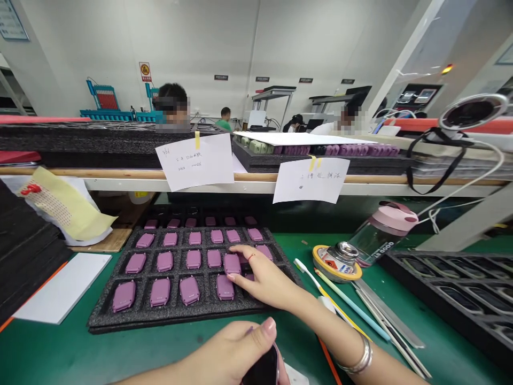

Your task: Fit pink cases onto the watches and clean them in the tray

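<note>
Low in the head view, my left hand (236, 350) is wrapped round a dark-faced watch case (262, 369), its thumb along the top edge. My right hand (260, 275) reaches over a black foam tray (168, 321), thumb and fingers at the sides of a purple watch case (232, 264). That case sits slightly raised in the second row from the front. Other purple cases (161, 291) lie in separate compartments of the tray. The right palm and wrist cover part of the tray's right side.
White card (64, 286) lies left of the tray. To the right are a toothbrush (308, 272), a yellow tape roll (320, 262), a clear bottle (372, 235), metal strips (388, 321) and another black tray (441, 299). A shelf (248, 185) spans behind; people sit beyond.
</note>
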Demonstrator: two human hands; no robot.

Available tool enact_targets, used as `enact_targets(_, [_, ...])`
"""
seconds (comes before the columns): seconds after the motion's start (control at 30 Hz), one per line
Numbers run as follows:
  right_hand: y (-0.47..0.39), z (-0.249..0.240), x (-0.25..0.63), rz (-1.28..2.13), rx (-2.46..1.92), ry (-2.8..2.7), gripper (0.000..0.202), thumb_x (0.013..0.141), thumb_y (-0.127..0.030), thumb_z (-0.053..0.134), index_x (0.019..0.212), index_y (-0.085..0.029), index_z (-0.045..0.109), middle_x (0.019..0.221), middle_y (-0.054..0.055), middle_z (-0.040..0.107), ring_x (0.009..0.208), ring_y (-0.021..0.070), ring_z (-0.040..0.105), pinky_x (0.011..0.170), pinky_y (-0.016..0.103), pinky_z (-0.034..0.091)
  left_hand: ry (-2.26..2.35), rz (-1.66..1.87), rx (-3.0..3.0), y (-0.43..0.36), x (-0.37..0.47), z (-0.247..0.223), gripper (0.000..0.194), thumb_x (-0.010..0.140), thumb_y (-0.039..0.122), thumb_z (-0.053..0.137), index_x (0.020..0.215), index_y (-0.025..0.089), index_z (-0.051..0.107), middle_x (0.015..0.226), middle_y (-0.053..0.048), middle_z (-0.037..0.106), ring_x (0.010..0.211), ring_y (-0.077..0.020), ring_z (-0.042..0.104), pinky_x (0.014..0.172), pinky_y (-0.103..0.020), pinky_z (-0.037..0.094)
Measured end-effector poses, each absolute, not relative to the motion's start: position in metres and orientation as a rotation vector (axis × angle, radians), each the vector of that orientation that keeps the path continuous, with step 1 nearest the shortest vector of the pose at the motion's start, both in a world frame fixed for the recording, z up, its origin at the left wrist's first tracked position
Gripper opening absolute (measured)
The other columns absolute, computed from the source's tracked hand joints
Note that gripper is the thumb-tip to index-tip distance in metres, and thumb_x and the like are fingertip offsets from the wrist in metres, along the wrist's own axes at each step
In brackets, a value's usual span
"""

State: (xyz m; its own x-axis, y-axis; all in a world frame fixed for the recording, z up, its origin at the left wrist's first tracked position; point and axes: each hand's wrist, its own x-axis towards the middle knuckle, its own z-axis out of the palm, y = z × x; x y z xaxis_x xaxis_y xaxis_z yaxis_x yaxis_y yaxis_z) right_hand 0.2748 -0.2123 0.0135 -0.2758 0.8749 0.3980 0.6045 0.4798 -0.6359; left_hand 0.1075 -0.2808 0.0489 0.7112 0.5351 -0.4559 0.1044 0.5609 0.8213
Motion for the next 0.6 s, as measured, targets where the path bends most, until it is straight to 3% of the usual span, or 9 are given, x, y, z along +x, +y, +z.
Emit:
enact_targets(0.1, [-0.226, 0.028, 0.277, 0.462, -1.182, -1.908, 0.04, 0.096, -0.038, 0.057, 0.131, -0.02, 0.052, 0.134, 0.016, 0.062, 0.126, 0.0307, 0.058, 0.106, 0.053, 0.045, 0.739, 0.331, 0.939, -0.272, 0.104, 0.055, 0.066, 0.068, 0.081, 0.062, 0.073, 0.016, 0.063, 0.061, -0.004, 0.064, 0.047, -0.0092, 0.04, 0.046, -0.024, 0.018])
enact_targets(0.2, [-0.246, 0.051, 0.278, 0.467, -1.056, -1.873, 0.031, 0.104, -0.046, 0.04, 0.109, -0.023, 0.06, 0.116, 0.01, 0.068, 0.113, 0.0236, 0.065, 0.097, 0.042, 0.053, 0.685, 0.476, 0.792, -0.26, 0.099, 0.058, 0.061, 0.076, 0.072, 0.062, 0.084, 0.012, 0.069, 0.073, -0.008, 0.068, 0.051, -0.0083, 0.04, 0.048, -0.022, 0.019])
enact_targets(0.3, [-0.263, 0.067, 0.276, 0.36, -0.82, -2.031, 0.038, 0.087, -0.059, 0.067, 0.096, -0.023, 0.063, 0.114, 0.01, 0.068, 0.119, 0.0273, 0.061, 0.1, 0.042, 0.052, 0.642, 0.672, 0.662, -0.252, 0.097, 0.06, 0.043, 0.085, 0.055, 0.066, 0.087, 0.012, 0.069, 0.077, -0.007, 0.068, 0.052, -0.0067, 0.041, 0.049, -0.02, 0.023])
enact_targets(0.4, [-0.271, 0.073, 0.273, 0.216, -0.756, -2.127, 0.032, 0.078, -0.037, 0.084, 0.096, -0.022, 0.062, 0.12, 0.012, 0.066, 0.13, 0.0294, 0.054, 0.108, 0.045, 0.046, 0.614, 0.735, 0.593, -0.252, 0.097, 0.063, 0.041, 0.086, 0.053, 0.069, 0.085, 0.013, 0.069, 0.074, -0.005, 0.065, 0.05, -0.0045, 0.041, 0.047, -0.017, 0.024])
enact_targets(0.47, [-0.272, 0.074, 0.27, 0.23, -0.781, -2.095, 0.019, 0.082, -0.022, 0.078, 0.091, -0.022, 0.061, 0.118, 0.01, 0.067, 0.127, 0.0268, 0.057, 0.107, 0.043, 0.047, 0.59, 0.75, 0.56, -0.254, 0.098, 0.065, 0.041, 0.083, 0.054, 0.072, 0.089, 0.014, 0.069, 0.075, -0.005, 0.065, 0.049, -0.0039, 0.042, 0.045, -0.015, 0.023])
enact_targets(0.6, [-0.273, 0.077, 0.265, 0.297, -0.744, -1.972, 0.012, 0.085, -0.012, 0.069, 0.09, -0.021, 0.064, 0.112, 0.008, 0.071, 0.112, 0.0222, 0.065, 0.104, 0.039, 0.049, 0.549, 0.766, 0.52, -0.259, 0.099, 0.067, 0.037, 0.079, 0.05, 0.078, 0.088, 0.015, 0.07, 0.072, -0.002, 0.064, 0.05, -0.0041, 0.044, 0.044, -0.014, 0.023])
